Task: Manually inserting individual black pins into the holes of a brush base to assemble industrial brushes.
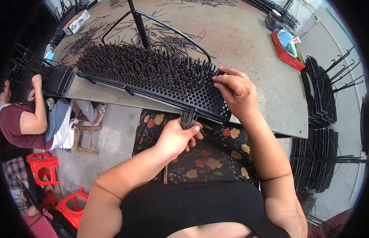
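A long black perforated rack (208, 100) lies along the table's near edge, with many thin dark rods (141, 65) standing upright in its holes. Bare holes show at its right end and along its near side. My left hand (172, 138), just below the rack's near edge, is closed around a bundle of thin dark rods (188, 118) whose tips point up. At the rack's right end is my right hand (241, 93), thumb and fingers pinched together beside the outermost standing rods. Whatever lies between those fingertips is hidden.
Loose rods (176, 44) lie scattered behind the rack on the table (268, 99). A red tray (285, 53) sits at the right edge. Black racks (321, 95) are stacked at right. Another person (27, 121) sits at left, near red stools (43, 164).
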Demonstrator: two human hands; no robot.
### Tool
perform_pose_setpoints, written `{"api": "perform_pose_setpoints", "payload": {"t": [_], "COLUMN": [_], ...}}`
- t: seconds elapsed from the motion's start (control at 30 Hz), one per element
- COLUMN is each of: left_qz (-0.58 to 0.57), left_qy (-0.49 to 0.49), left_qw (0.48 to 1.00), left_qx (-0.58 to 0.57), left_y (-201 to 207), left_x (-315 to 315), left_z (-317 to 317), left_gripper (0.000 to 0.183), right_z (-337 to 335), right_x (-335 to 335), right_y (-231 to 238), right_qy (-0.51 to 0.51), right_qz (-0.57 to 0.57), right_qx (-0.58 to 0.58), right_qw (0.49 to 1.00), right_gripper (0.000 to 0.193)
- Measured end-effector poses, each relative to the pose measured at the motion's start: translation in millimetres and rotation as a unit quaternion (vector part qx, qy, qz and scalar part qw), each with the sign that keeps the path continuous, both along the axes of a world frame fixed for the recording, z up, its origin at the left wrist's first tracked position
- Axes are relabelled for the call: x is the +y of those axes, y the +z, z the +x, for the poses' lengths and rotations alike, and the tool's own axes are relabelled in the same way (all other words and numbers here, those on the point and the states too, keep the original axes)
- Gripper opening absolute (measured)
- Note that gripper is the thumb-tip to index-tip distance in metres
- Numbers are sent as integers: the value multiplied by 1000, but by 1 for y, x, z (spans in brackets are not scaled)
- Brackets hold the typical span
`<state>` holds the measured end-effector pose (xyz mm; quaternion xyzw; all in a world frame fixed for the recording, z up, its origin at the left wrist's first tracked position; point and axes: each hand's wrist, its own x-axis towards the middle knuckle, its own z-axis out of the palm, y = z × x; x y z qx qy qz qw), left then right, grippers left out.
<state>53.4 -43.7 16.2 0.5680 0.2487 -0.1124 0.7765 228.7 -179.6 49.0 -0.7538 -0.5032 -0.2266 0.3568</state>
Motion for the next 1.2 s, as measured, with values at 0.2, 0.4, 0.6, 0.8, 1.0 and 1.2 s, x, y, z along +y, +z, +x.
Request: {"api": "perform_pose_setpoints", "payload": {"t": [0.2, 0.4, 0.6, 0.8, 1.0, 1.2], "left_qz": [-56, -130, -193, 196, 262, -63], "left_qy": [-18, -41, -117, -284, -249, -46], "left_qw": [998, 980, 954, 882, 872, 977], "left_qx": [-24, -145, -198, -322, -332, -198], "left_y": [3, -13, -24, -30, -66, -49], "left_x": [2, -7, -29, -2, 0, -7], "left_z": [-1, -13, -25, -33, -29, -26], "left_gripper": [21, 24, 9, 31, 33, 16], "right_z": [-6, -32, -71, -134, -125, -125], "right_x": [-7, -8, -23, 5, 3, 2], "right_y": [1, 1, 19, 34, 5, -4], "right_qy": [7, 6, 81, 327, 302, 79], "right_qz": [10, -45, -1, -125, -86, 80], "right_qx": [39, 99, 198, 293, 338, 562], "right_qw": [999, 994, 977, 890, 887, 820], "right_gripper": [17, 12, 25, 37, 33, 24]}}
